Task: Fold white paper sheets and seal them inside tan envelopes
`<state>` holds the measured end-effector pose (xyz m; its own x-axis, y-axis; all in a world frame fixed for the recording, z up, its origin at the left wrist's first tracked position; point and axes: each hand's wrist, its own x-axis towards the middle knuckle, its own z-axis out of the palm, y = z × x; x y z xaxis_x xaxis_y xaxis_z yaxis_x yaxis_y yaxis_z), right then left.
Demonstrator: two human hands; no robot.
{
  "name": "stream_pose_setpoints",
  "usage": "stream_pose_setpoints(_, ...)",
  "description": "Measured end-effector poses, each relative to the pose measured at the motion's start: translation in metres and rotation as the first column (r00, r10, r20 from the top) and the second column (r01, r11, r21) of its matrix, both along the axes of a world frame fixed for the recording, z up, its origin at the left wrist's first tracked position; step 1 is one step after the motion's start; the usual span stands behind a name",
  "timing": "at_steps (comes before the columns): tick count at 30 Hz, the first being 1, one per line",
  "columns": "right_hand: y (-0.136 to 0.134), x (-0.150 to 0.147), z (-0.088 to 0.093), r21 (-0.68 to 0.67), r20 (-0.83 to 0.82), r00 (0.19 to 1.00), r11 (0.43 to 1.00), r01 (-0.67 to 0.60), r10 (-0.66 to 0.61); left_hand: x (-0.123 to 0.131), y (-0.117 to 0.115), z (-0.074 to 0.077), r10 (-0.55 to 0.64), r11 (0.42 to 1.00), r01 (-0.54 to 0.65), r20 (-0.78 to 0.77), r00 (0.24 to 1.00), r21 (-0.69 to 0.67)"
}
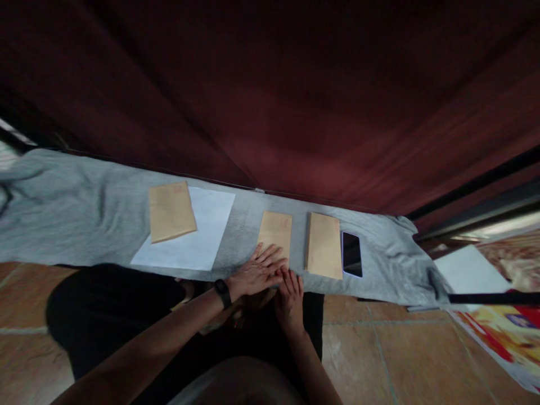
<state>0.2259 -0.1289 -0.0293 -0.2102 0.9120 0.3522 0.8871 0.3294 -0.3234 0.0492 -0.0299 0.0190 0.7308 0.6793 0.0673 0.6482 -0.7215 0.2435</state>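
Note:
A brown paper envelope [275,226] lies on the grey cloth in front of me, with faint red print near its far right corner. My left hand [258,272] rests flat on its near part, fingers spread, a black band on the wrist. Close beside it, my right hand [289,295] has its fingers curled together over the envelope's near right corner; the thumb is hard to make out. The two hands hide the envelope's near end.
Grey cloth [118,214] covers the narrow surface. At left, more envelopes [171,212] lie on white paper [211,225]. To the right are a thick envelope stack [324,244] and a phone [351,254]. A dark red panel [270,124] rises behind.

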Motion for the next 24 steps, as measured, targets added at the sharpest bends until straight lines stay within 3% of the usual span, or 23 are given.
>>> stream_pose_setpoints(6,0.000,-0.001,-0.002,-0.003,0.023,1.000,1.000,0.007,-0.007,-0.024,-0.026,0.006,-0.070,0.991,0.069,0.004,0.998,0.113)
stream_pose_setpoints(17,-0.004,-0.026,0.007,-0.017,0.064,0.998,1.000,-0.002,0.003,-0.028,-0.028,0.006,-0.079,0.988,0.078,0.000,0.997,0.134)
stream_pose_setpoints(24,-0.003,-0.012,0.010,-0.005,0.111,0.994,1.000,0.011,-0.011,-0.034,-0.031,0.008,-0.063,0.989,0.061,0.010,0.998,0.136)
